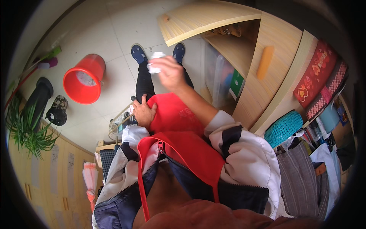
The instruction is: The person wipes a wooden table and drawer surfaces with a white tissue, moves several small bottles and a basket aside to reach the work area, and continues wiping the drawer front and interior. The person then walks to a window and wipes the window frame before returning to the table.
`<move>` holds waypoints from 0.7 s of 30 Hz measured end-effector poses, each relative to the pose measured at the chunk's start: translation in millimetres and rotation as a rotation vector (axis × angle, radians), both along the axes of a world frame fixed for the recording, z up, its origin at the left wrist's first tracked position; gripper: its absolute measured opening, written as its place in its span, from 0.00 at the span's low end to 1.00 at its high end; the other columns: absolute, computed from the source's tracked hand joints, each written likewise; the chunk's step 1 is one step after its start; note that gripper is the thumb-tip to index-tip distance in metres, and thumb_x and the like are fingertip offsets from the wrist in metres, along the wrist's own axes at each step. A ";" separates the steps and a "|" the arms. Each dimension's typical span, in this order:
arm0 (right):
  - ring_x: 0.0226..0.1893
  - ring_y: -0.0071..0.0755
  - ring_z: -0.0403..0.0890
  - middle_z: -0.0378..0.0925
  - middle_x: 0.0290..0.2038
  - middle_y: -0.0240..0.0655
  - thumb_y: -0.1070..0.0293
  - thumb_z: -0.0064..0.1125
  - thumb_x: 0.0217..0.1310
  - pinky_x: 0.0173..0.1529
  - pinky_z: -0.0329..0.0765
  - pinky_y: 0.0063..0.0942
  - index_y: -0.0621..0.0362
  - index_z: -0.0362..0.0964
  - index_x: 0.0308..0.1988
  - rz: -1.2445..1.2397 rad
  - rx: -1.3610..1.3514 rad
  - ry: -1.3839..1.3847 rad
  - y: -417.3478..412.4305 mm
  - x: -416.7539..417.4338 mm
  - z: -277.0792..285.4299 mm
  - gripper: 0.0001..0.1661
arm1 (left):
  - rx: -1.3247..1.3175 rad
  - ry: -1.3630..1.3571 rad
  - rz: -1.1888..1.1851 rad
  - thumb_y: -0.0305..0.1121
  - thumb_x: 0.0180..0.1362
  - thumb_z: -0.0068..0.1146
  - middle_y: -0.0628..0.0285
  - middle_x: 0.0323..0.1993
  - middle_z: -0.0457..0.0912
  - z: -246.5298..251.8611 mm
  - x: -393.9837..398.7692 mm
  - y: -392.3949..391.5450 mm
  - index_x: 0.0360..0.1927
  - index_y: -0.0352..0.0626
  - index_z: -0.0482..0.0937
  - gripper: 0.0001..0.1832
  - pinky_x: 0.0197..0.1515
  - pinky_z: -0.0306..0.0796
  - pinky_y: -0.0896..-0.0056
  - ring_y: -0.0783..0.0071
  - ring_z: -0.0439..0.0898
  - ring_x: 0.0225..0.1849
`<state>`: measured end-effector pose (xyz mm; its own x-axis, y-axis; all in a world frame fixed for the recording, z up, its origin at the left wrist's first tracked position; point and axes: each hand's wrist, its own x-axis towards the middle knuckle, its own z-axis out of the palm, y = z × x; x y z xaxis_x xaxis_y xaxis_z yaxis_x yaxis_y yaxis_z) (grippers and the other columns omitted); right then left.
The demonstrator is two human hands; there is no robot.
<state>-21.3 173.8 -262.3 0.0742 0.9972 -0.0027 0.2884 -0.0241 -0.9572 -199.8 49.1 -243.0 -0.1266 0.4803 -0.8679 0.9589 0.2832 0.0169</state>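
Observation:
My right hand [170,71], blurred, is held out above my shoes and closed around a white wad [155,68], perhaps a tissue or cloth. Lower down, my left hand [145,113] rests with spread fingers on my thigh, at the edge of the red apron [175,114]. It holds nothing that I can see. To the right of my right hand a wooden cabinet door [211,17] stands swung out. Behind it are a shelf [233,53] and a clear plastic box [218,77]. Dark blue shoes [139,53] stand on the tiled floor.
On the floor at left is a red bucket [85,80], beside a dark patterned bin [57,111] and a green plant [31,128]. A metal-framed rack [120,121] stands close by my left arm. At right are an orange handle [265,63], a turquoise woven basket [284,128] and hanging clothes [298,174].

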 end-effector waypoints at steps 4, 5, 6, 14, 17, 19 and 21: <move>0.32 0.27 0.79 0.79 0.32 0.36 0.82 0.52 0.54 0.38 0.75 0.24 0.62 0.76 0.38 -0.478 -0.470 0.055 -16.3 59.0 -3.7 0.11 | 0.021 0.004 0.011 0.51 0.44 0.63 0.38 0.52 0.65 3.9 2.0 -2.3 0.58 0.55 0.67 0.36 0.54 0.64 0.46 0.40 0.66 0.55; 0.33 0.30 0.79 0.79 0.32 0.38 0.83 0.54 0.52 0.39 0.75 0.24 0.62 0.76 0.38 -0.466 -0.417 0.004 -12.5 69.0 2.9 0.11 | 0.022 0.004 0.027 0.51 0.44 0.63 0.38 0.52 0.66 4.7 3.9 -3.8 0.58 0.55 0.68 0.36 0.54 0.64 0.46 0.40 0.67 0.54; 0.34 0.32 0.79 0.80 0.33 0.39 0.84 0.55 0.50 0.39 0.75 0.24 0.62 0.76 0.37 -0.420 -0.284 -0.045 0.1 71.0 19.1 0.12 | 0.047 0.011 -0.001 0.51 0.44 0.63 0.39 0.51 0.66 3.4 2.8 -4.6 0.58 0.55 0.68 0.35 0.54 0.64 0.47 0.40 0.67 0.54; 0.34 0.39 0.78 0.80 0.33 0.38 0.85 0.53 0.46 0.40 0.75 0.28 0.61 0.77 0.36 -0.172 0.237 -0.527 112.0 82.5 65.8 0.14 | 0.063 0.004 -0.004 0.50 0.44 0.63 0.38 0.51 0.67 5.1 0.0 -2.2 0.58 0.55 0.68 0.35 0.54 0.64 0.46 0.41 0.67 0.53; 0.33 0.43 0.77 0.79 0.31 0.40 0.75 0.54 0.52 0.41 0.74 0.33 0.58 0.78 0.36 0.040 0.079 -0.673 128.3 83.6 46.0 0.09 | 0.052 0.007 -0.010 0.51 0.45 0.62 0.37 0.53 0.66 4.3 -5.3 -2.7 0.58 0.55 0.68 0.35 0.54 0.63 0.45 0.42 0.67 0.54; 0.33 0.45 0.77 0.79 0.31 0.40 0.72 0.56 0.53 0.41 0.73 0.37 0.58 0.78 0.35 0.200 -0.061 -0.792 123.7 76.6 46.7 0.08 | 0.022 0.003 0.032 0.51 0.45 0.62 0.37 0.53 0.66 3.3 -2.1 -3.5 0.59 0.55 0.68 0.35 0.55 0.63 0.46 0.42 0.67 0.54; 0.34 0.47 0.76 0.78 0.30 0.40 0.70 0.57 0.53 0.43 0.72 0.39 0.57 0.77 0.34 0.251 -0.148 -0.837 111.8 77.8 49.1 0.07 | 0.012 0.009 0.036 0.51 0.45 0.62 0.37 0.54 0.65 1.0 -3.6 -7.4 0.59 0.55 0.68 0.35 0.56 0.62 0.47 0.42 0.67 0.54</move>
